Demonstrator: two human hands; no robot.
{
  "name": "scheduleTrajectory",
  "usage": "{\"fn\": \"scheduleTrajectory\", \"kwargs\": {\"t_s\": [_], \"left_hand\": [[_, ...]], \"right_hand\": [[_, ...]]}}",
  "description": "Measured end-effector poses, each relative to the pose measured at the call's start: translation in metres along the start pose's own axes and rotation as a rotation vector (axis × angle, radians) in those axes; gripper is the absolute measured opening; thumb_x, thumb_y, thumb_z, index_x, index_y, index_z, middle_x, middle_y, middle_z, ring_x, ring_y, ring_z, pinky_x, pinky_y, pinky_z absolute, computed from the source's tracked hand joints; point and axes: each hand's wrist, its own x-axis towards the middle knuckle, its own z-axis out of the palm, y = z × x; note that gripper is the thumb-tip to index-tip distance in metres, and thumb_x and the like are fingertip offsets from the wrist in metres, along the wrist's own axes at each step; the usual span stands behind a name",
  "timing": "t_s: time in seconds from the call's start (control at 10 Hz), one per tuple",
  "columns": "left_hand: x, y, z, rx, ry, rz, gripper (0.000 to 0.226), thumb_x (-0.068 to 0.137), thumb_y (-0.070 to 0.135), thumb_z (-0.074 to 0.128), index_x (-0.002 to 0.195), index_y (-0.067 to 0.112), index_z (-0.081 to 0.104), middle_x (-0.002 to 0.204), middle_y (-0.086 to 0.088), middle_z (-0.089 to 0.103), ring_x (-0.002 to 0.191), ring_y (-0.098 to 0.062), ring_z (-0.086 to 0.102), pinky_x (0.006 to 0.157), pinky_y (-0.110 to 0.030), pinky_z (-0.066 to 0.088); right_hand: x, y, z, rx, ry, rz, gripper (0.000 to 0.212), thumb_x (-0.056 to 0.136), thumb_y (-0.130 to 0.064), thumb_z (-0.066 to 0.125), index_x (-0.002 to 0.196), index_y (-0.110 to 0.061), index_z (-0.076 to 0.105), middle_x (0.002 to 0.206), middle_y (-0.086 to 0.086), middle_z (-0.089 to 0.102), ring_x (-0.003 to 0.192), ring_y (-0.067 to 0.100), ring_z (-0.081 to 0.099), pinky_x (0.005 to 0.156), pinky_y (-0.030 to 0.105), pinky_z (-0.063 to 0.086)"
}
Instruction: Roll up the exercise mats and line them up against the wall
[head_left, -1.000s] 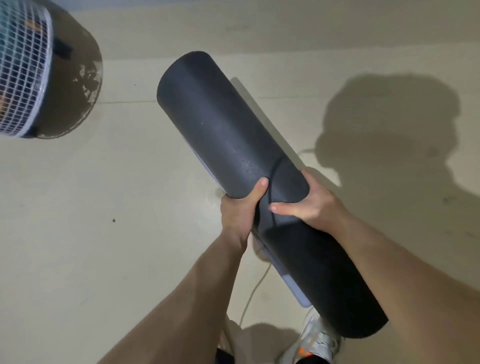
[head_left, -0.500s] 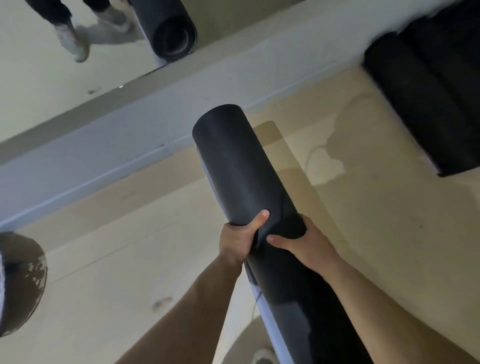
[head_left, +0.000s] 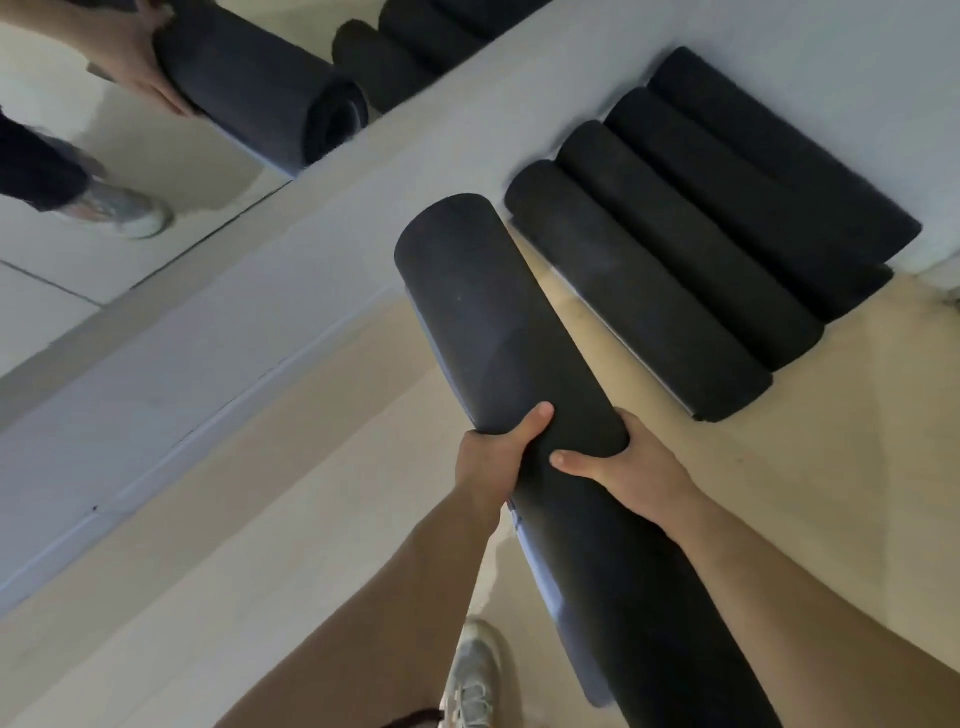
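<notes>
Both hands, left (head_left: 488, 462) and right (head_left: 628, 467), grasp a rolled black mat (head_left: 498, 332) held above the floor (head_left: 291, 519), just beside four rolled mats (head_left: 691, 249) lined against the wall (head_left: 322, 260).

Black rolled mat (head_left: 509, 332) aloft, near 4 rolled mats (head_left: 675, 270) side by side against wall (head_left: 519, 104).

Mirror (head_left: 197, 171), pale floor (head_left: 260, 545), 1 sneaker (head_left: 475, 680)
</notes>
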Motion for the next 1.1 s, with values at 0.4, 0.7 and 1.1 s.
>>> {"fn": "scheduleTrajectory", "kwargs": {"t_s": [0.4,0.7,1.1], "left_hand": [[0.209,0.05,0.112,-0.1,0.12,-0.043,0.045,0.071,0.054,0.088,0.098,0.025,0.067,0.105,0.008,0.075,0.1,-0.015,0.07,0.098,-0.042,0.058],[0.321,0.03,0.156,-0.247,0.161,-0.037,0.066,0.079,0.05,0.085,0.131,0.018,0.058,0.125,0.003,0.07,0.114,-0.02,0.068,0.103,-0.046,0.056],[0.25,0.129,0.137,0.724,0.156,0.182,0.072,0.093,0.057,0.065,0.144,0.012,0.044,0.143,-0.011,0.059,0.133,-0.034,0.053,0.094,-0.033,0.041]], "right_hand": [[0.253,-0.002,-0.066,-0.104,-0.055,-0.037,0.096,0.061,-0.063,0.089,0.143,-0.037,0.048,0.124,-0.014,0.059,0.114,0.013,0.056,0.094,0.031,0.044],[0.335,0.014,-0.05,-0.518,0.139,-0.139,0.097,0.088,-0.067,0.064,0.163,-0.032,0.012,0.165,0.004,0.031,0.146,0.029,0.039,0.11,0.046,0.042],[0.267,-0.046,-0.108,-0.714,0.089,-0.191,0.074,0.098,-0.044,0.058,0.162,-0.028,0.025,0.161,0.002,0.036,0.138,0.031,0.044,0.108,0.048,0.045]]}}
